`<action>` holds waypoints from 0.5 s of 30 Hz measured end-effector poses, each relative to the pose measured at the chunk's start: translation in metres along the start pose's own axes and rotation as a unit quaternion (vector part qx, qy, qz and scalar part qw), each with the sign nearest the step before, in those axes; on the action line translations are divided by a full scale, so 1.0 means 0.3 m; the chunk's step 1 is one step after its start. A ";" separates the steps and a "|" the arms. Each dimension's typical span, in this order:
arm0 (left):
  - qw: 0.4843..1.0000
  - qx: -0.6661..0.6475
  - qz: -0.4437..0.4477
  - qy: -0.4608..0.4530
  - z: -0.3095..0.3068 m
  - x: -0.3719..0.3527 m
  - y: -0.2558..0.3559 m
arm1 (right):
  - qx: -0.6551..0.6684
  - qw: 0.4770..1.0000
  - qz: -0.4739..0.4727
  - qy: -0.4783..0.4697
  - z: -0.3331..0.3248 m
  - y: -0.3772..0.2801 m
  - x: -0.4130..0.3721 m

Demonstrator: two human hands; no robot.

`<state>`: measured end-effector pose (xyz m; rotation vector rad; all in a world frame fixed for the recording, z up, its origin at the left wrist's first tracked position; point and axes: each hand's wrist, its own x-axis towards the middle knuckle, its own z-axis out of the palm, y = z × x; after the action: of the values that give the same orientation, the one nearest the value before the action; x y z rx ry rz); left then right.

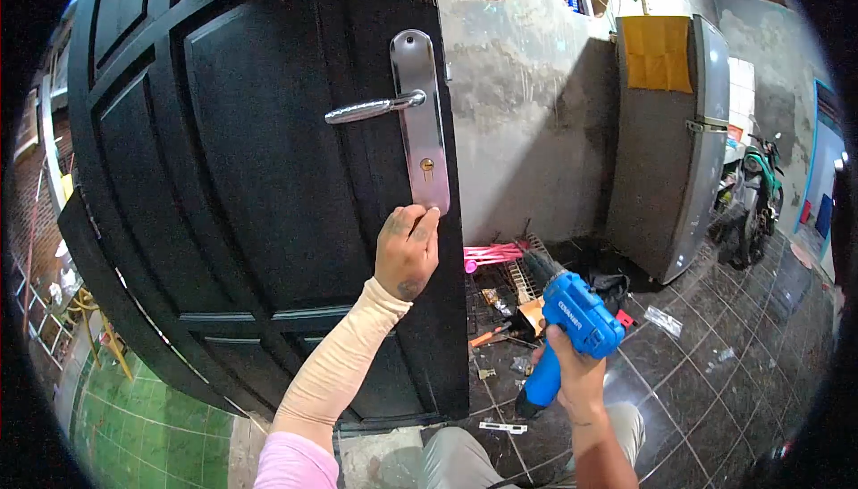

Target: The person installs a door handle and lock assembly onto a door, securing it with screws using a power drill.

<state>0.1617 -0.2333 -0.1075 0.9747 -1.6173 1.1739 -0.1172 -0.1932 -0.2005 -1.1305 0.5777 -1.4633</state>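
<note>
A black panelled door (259, 158) fills the left half of the head view. On its edge side sits a silver handle plate (416, 140) with a lever handle (371, 111) and a brass key cylinder (427, 165). My left hand (407, 252) is closed in a pinch at the plate's lower end; whatever lies between the fingertips is hidden. In my right hand (576, 373) is a blue cordless drill (581, 315), gripped by its handle, its dark chuck tilted up and left. The drill is apart from the door.
Behind the drill lie pink items (493, 257) and scattered tools on dark floor tiles (670, 400). A metal strip (503, 427) lies near my knees. A grey refrigerator (657, 149) with a yellow cloth (659, 53) stands right, a motorcycle (760, 194) beyond it.
</note>
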 end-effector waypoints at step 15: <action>0.990 0.063 -0.105 -0.076 0.066 0.086 0.071 | 0.144 0.974 0.154 -0.082 -0.253 0.231 0.317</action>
<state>0.1302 -0.2498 -0.0918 1.3104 -1.5270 1.0885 -0.1414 -0.3175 -0.2606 -0.8777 0.3897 -1.1319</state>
